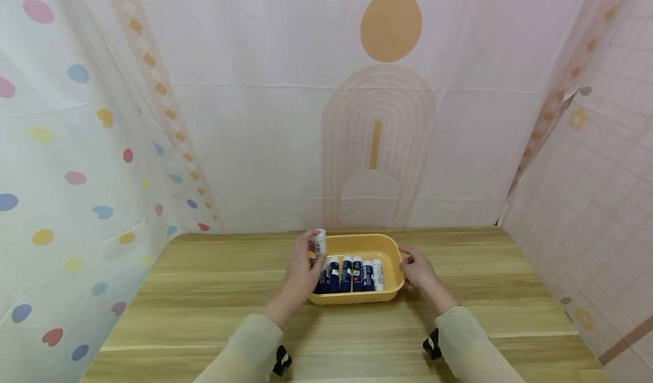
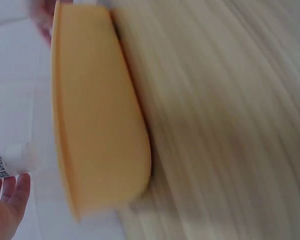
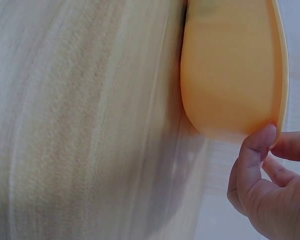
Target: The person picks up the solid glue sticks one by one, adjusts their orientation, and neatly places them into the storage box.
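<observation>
In the head view, my left hand (image 1: pixel 301 271) grips a white glue stick (image 1: pixel 319 241) above the left end of a yellow plastic tray (image 1: pixel 357 298). A printed barcode label shows on this glue stick (image 2: pixel 10 164) in the left wrist view. My right hand (image 1: pixel 421 271) pinches the tray's right rim, with thumb and fingers on either side of the edge in the right wrist view. Inside the tray, several dark blue glue sticks (image 1: pixel 346 274) lie side by side, and a white one (image 1: pixel 377 274) is at their right end. My left hand partly hides the leftmost ones.
The tray sits on a wood-grain table (image 1: pixel 224 292), toward its back edge. Behind the table hangs a pale patterned curtain (image 1: pixel 265 156); a dotted cloth (image 1: pixel 76 213) is on the left and a checked one (image 1: pixel 602 201) on the right.
</observation>
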Demonstrator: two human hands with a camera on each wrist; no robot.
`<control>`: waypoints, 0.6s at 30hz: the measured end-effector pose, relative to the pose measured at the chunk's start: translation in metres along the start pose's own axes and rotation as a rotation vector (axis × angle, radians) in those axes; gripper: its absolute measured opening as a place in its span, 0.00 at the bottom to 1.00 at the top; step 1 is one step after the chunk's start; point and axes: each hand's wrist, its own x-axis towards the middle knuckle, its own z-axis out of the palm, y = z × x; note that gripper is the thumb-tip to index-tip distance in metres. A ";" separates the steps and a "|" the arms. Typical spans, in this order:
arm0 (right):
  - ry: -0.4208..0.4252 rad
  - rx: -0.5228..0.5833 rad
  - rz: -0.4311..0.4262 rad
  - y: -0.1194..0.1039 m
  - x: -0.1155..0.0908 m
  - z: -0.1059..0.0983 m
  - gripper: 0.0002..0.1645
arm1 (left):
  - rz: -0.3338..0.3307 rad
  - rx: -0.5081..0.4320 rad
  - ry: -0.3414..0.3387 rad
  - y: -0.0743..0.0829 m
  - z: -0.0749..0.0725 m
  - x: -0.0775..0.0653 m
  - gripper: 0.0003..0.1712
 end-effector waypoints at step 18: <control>0.003 -0.010 -0.004 -0.001 -0.003 -0.002 0.28 | -0.158 -0.155 -0.108 0.044 0.107 0.008 0.29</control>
